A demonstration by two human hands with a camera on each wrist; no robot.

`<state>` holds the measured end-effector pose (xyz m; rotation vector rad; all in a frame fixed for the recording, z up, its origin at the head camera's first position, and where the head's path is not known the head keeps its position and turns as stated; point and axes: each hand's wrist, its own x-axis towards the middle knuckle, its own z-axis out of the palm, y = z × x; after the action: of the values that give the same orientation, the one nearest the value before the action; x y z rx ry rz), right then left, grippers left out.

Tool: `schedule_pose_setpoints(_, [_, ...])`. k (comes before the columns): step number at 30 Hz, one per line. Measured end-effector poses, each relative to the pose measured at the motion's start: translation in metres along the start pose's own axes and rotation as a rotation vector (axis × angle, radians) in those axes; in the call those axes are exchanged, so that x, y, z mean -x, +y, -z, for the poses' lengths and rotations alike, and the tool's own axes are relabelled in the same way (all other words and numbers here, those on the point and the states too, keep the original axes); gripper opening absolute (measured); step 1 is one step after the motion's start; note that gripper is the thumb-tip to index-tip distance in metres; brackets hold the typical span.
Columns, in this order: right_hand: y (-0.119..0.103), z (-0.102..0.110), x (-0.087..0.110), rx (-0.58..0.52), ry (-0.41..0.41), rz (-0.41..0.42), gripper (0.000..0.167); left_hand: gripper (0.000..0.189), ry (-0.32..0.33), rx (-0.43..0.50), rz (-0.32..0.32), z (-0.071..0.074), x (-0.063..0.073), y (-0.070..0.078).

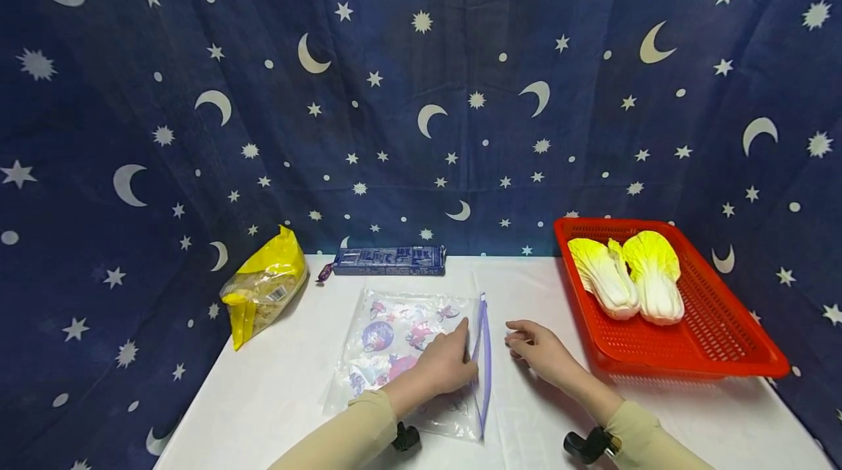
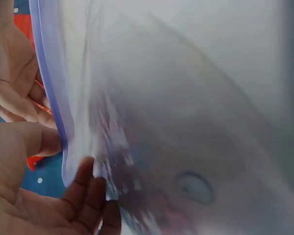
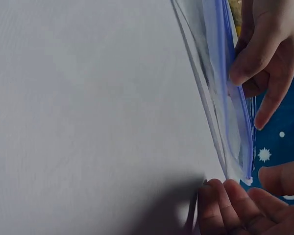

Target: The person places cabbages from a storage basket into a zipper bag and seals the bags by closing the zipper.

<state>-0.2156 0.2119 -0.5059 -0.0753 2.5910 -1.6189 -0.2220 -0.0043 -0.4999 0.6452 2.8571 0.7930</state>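
Observation:
A clear zip bag [image 1: 368,316] with pink and purple cartoon prints lies on the white table, its purple zip edge [image 1: 487,375] toward the right. My left hand [image 1: 447,364] pinches the bag by that edge, thumb on the purple strip and fingers on the other side. Its mouth gapes, with the two edges apart in the right wrist view. Just right of the bag, my right hand [image 1: 542,353] is held with relaxed, slightly bent fingers and nothing in them. In the right wrist view its fingertips [image 3: 230,191] are near the bag's zip end.
A red plastic basket [image 1: 612,357] at the right contains two napa cabbages [image 1: 654,276]. At the back lies a dark blue packet [image 1: 391,260] beside a small purple wrapped item [image 1: 325,273]. A yellow bag [image 1: 266,283] stands at the left. A starry curtain [image 1: 421,90] hangs behind.

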Motion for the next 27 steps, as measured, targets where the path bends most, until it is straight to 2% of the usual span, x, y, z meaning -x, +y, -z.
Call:
schedule_pose_setpoints(4, [-0.004, -0.009, 0.0, -0.048, 0.008, -0.003, 0.031, 0.079, 0.005, 0.135, -0.025, 0.001, 0.002, -0.008])
schedule_pose_setpoints(8, [-0.009, -0.02, -0.002, -0.074, 0.018, -0.024, 0.024, 0.065, 0.03, 0.213, -0.035, 0.002, 0.004, -0.014])
schedule_pose_setpoints(13, [-0.012, -0.033, -0.008, -0.099, 0.012, -0.034, 0.023, 0.045, 0.06, 0.307, -0.058, 0.003, 0.005, -0.019])
schedule_pose_setpoints(21, [-0.013, -0.048, -0.017, -0.112, 0.027, -0.02, 0.027, 0.036, 0.099, 0.359, -0.088, 0.001, 0.005, -0.025])
schedule_pose_setpoints(27, [-0.014, -0.05, -0.018, -0.193, 0.014, -0.05, 0.023, 0.032, 0.125, 0.346, -0.102, 0.004, 0.004, -0.028])
